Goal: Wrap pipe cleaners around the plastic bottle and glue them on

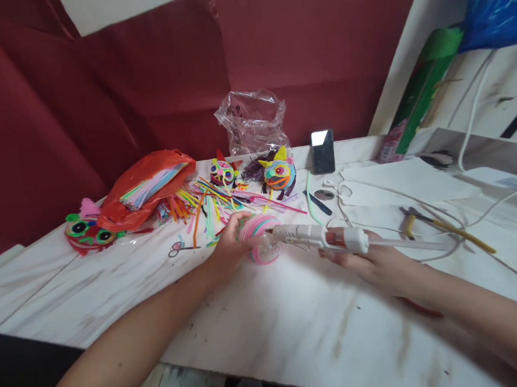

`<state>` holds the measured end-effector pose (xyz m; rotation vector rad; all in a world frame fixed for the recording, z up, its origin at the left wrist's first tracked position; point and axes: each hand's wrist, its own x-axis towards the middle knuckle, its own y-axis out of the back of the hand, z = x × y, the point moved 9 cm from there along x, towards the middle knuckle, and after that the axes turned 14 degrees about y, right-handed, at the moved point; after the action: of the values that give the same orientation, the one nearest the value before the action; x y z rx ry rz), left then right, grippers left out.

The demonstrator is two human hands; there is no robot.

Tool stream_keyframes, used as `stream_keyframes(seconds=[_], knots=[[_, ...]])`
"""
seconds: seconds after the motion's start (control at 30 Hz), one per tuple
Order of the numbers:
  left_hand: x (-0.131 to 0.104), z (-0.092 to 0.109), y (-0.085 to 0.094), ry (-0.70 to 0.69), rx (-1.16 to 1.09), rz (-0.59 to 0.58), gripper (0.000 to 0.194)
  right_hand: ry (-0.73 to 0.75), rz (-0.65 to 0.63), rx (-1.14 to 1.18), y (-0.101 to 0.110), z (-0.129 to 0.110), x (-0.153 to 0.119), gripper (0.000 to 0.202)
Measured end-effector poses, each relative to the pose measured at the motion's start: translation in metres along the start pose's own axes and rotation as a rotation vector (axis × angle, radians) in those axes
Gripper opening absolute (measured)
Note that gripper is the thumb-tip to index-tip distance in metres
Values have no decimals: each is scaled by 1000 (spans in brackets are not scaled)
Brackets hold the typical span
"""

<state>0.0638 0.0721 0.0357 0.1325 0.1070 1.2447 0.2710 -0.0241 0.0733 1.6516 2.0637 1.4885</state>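
My left hand [231,240] is wrapped around a rounded piece [257,221] banded in pink, white and green, with a clear plastic part facing me. In my right hand [368,261] is a white hot glue gun [307,235], a clear glue stick poking out of its back end. The gun points left, and its nozzle is at the clear part; whether they touch I cannot tell. Just beyond the banded piece lie many loose coloured pipe cleaners [215,199]. Small scissors [181,249] rest left of my left hand.
A red bag [144,186] of pipe cleaners lies back left, beside a decorated animal head [89,230]. Two smaller heads, one yellow-horned [279,172], sit at the back. A phone [322,151] leans on the ledge. Pliers [444,230], a dark cutter [318,203] and white cords lie right.
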Motion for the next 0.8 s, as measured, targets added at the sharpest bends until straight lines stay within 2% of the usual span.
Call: stream_keyframes(seconds=[0.3,0.8], knots=[[0,3,2,0,52,30,59,30,-29,15,-2,-1,0,20],[2,0,-1,30,34,12,56,-3,-40,44,-2,-2,2,18]])
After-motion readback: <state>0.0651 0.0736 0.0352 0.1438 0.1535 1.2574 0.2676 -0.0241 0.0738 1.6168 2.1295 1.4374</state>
